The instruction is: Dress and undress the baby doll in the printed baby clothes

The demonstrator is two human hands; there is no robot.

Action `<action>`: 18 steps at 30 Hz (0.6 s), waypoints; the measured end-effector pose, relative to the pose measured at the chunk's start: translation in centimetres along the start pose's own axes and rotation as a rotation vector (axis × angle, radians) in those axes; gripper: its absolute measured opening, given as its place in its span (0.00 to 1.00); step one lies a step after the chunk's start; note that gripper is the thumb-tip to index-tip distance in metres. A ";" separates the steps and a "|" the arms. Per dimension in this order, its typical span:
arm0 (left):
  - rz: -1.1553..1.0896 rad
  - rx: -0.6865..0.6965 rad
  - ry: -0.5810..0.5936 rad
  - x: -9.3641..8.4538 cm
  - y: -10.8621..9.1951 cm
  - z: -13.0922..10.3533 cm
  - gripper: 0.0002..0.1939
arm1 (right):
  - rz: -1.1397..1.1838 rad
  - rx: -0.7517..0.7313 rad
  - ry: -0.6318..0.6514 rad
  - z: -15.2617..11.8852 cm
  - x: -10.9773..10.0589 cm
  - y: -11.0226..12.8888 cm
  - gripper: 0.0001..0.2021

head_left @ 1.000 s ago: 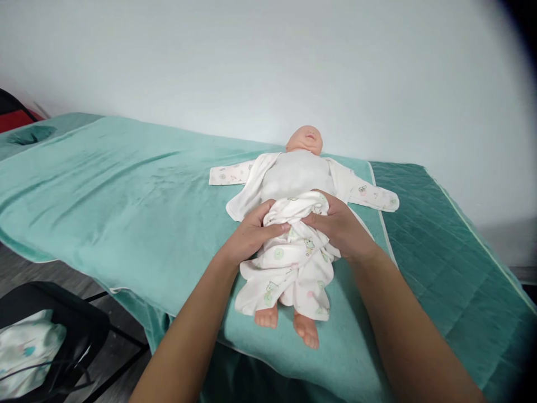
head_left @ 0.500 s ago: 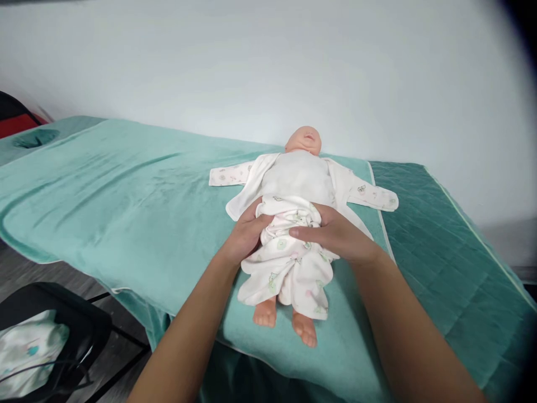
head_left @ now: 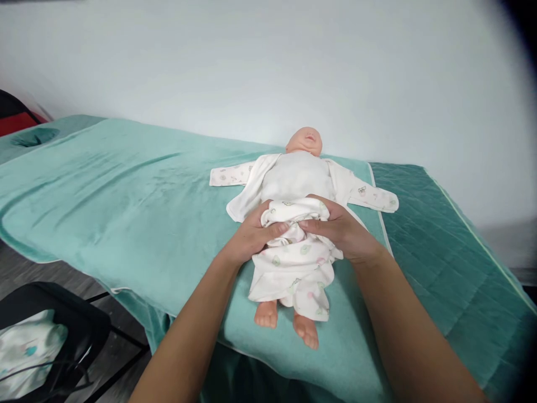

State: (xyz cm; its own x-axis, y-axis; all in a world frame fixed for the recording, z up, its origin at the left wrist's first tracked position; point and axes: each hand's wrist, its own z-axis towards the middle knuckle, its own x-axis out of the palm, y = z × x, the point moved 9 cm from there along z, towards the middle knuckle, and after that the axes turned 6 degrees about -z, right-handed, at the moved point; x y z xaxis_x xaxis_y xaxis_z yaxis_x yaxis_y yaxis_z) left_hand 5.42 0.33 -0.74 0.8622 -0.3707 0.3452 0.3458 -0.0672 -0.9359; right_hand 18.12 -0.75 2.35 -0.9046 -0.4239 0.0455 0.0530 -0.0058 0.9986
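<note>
Baby trousers (head_left: 293, 268), white with a small pastel print, are lying over the legs of a baby doll (head_left: 305, 141), right between the person's two hands and touching both. From where I'm standing, the upper part is bunching into folds at the doll's hips, while the lower part is spreading loosely towards the bare feet (head_left: 265, 314), which are poking out below the hems.

The left hand (head_left: 254, 235) is gripping one side of the gathered cloth, partly closed, its thumb pressing across the folds. Opposite it, the right hand (head_left: 346, 232) is holding the other side in much the same way, curled part-way with its thumb on top. The two thumb tips are pointing at each other and almost meeting; most of the fingers are hiding in or behind the fabric.

Above the hands, the doll is lying on its back, its white jacket (head_left: 340, 174) hanging open over a pale torso and both sleeves stretching outwards. Beneath it, a teal towel (head_left: 146, 196) is covering a massage bed (head_left: 79, 122) beside the wall (head_left: 251, 67). Down to the left, a black chair (head_left: 90, 319) is carrying a printed cloth (head_left: 29, 341).
</note>
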 end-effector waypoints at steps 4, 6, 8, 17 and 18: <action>0.130 -0.019 0.091 0.9 -0.6 0.0 0.26 | -0.108 -0.064 -0.031 0.3 -0.1 0.5 0.09; 0.164 -0.042 0.096 0.9 -0.6 0.0 0.25 | -0.165 -0.089 -0.031 0.4 -0.1 0.7 0.08; 0.175 -0.058 0.098 0.8 -0.5 0.0 0.22 | -0.223 -0.105 -0.032 0.4 0.0 0.8 0.08; -0.005 0.011 -0.071 -1.1 0.1 -0.2 0.18 | -0.476 0.014 0.124 0.0 2.0 0.9 0.18; -0.016 0.023 -0.083 -1.2 0.1 -0.2 0.18 | -0.501 0.015 0.154 -0.1 2.4 1.0 0.20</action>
State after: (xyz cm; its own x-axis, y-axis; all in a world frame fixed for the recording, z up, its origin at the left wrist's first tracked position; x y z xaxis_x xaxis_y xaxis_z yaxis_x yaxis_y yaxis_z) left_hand 4.34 0.63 -1.22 0.8841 -0.2915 0.3652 0.3669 -0.0510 -0.9289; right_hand 16.07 -1.84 3.50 -0.7449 -0.5006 -0.4411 -0.3771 -0.2296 0.8973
